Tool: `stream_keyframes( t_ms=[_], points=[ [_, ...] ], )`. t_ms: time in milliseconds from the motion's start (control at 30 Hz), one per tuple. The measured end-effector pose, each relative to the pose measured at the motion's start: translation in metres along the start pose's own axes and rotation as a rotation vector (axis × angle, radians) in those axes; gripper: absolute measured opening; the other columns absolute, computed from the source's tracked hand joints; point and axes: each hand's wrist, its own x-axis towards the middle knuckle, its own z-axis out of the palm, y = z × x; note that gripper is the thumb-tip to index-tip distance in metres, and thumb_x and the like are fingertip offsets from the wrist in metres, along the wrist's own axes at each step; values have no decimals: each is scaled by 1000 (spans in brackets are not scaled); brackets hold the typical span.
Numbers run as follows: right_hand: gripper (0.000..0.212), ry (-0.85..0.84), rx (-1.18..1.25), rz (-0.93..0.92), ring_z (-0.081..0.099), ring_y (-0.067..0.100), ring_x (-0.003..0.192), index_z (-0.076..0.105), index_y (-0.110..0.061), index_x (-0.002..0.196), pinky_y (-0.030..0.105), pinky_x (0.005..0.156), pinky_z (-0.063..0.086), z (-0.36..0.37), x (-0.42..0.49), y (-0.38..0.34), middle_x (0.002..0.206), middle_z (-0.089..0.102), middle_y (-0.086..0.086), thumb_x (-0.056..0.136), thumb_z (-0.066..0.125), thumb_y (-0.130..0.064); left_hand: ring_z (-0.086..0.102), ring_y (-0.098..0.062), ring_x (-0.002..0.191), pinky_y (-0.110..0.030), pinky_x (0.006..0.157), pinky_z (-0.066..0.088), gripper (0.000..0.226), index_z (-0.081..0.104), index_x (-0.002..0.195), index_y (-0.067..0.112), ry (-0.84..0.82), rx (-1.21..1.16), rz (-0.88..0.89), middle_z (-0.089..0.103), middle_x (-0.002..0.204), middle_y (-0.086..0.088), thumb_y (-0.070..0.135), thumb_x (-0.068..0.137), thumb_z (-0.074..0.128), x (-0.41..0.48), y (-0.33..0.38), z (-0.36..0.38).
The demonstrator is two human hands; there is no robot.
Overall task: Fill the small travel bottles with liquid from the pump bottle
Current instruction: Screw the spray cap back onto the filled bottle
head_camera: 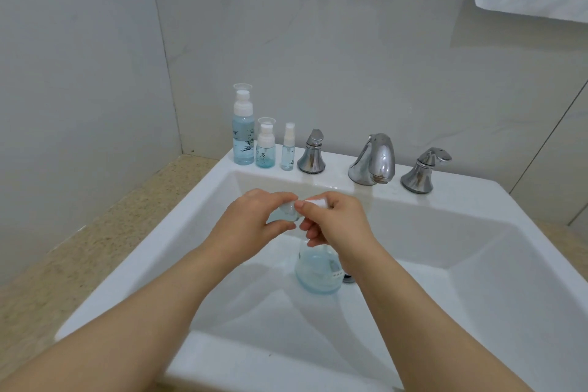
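Sink (477, 251) fills the view; pump bottle (318, 270) stands in the basin at 6 o'clock of the hands. Three capped bottles (264, 149) on the ledge at 11. Left hand (254, 219) pinches a small travel bottle (288, 212), right hand (337, 216) pinches a white cap (315, 202) at its mouth. Prob. best: keep bottle upright over basin, cap square to neck, turn w/ fingertips only. Both forearms reach in, wrists bent inward.

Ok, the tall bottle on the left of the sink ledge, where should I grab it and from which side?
Grip the tall bottle around its straight round body, below the white collar. Come from the front, over the basin: the wall is behind it and a smaller bottle stands close on its right. It stands upright, so a sideways grip seems steadiest.
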Motion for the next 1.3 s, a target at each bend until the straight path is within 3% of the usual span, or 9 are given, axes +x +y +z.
stream_keyframes(
  t_ms=[133, 267, 400, 467, 600, 700, 933, 1067, 1300],
  points=[
    [15, 18, 32, -43, 50, 9, 43, 59, -15, 93, 20, 42, 43, -1, -1, -4, 59, 60, 3, 85, 66, -24, 53, -10, 96, -13, 73, 39, 32, 59, 112, 26, 57, -246, -119, 62, 100, 9, 25, 81, 66, 1, 3, 5],
    [24, 290, -188, -210, 57, 9, 63, 59, -22, 104, 28, 65, 46, -11, 5, -3, 64, 56, -5, 87, 60, -38, 56, -8, 106, -27, 90, 46, 29, 56, 106, 28, 98, -592, -285, 63, 106, 8, 19, 81, 67, 6, -2, 11],
    [53, 265, -582, -164, 45, 22, 116, 47, -25, 129, 35, 96, 40, -18, 13, 10, 119, 53, -2, 81, 64, -40, 57, -14, 108, -32, 94, 45, 25, 48, 108, 26, 107, -718, -402, 62, 115, 2, 20, 87, 60, 14, -4, 13],
    [66, 152, -699, -49, 37, 27, 124, 36, -28, 137, 36, 100, 34, -17, 16, 17, 130, 51, -2, 79, 65, -39, 57, -17, 109, -38, 98, 44, 25, 46, 108, 25, 93, -708, -434, 61, 118, 0, 20, 87, 59, 22, -8, 12],
    [43, 216, -583, -39, 52, 26, 113, 47, -20, 126, 38, 96, 42, -26, 21, 25, 103, 61, -1, 85, 60, -17, 58, -18, 98, -30, 84, 45, 30, 52, 114, 15, 90, -622, -414, 61, 112, -2, 21, 86, 62, 46, -2, 13],
    [29, 295, -515, -45, 58, 27, 104, 57, -13, 118, 35, 89, 45, -36, 21, 21, 105, 64, 6, 89, 55, -12, 58, -21, 90, -30, 75, 43, 27, 58, 112, 14, 112, -531, -351, 61, 106, -7, 18, 86, 62, 63, 15, 19],
    [23, 411, -507, -71, 59, 34, 96, 62, -18, 107, 47, 84, 51, -45, 27, 27, 96, 67, 13, 89, 49, -13, 60, -26, 93, -38, 87, 48, 22, 62, 107, 9, 64, -467, -252, 64, 102, -11, 15, 86, 60, 93, 49, 47],
    [28, 418, -477, -47, 59, 34, 97, 60, -22, 112, 44, 86, 50, -45, 29, 30, 102, 64, 13, 88, 48, -14, 60, -27, 94, -37, 84, 50, 18, 61, 102, 9, 135, -409, -274, 63, 96, -8, 16, 86, 60, 111, 54, 58],
    [28, 363, -447, -18, 54, 32, 104, 59, -17, 113, 37, 86, 47, -47, 28, 30, 104, 64, 12, 88, 48, -12, 56, -26, 106, -33, 90, 43, 37, 50, 118, 11, 243, -348, -355, 59, 118, -8, 13, 83, 63, 129, 56, 73]
  ],
)
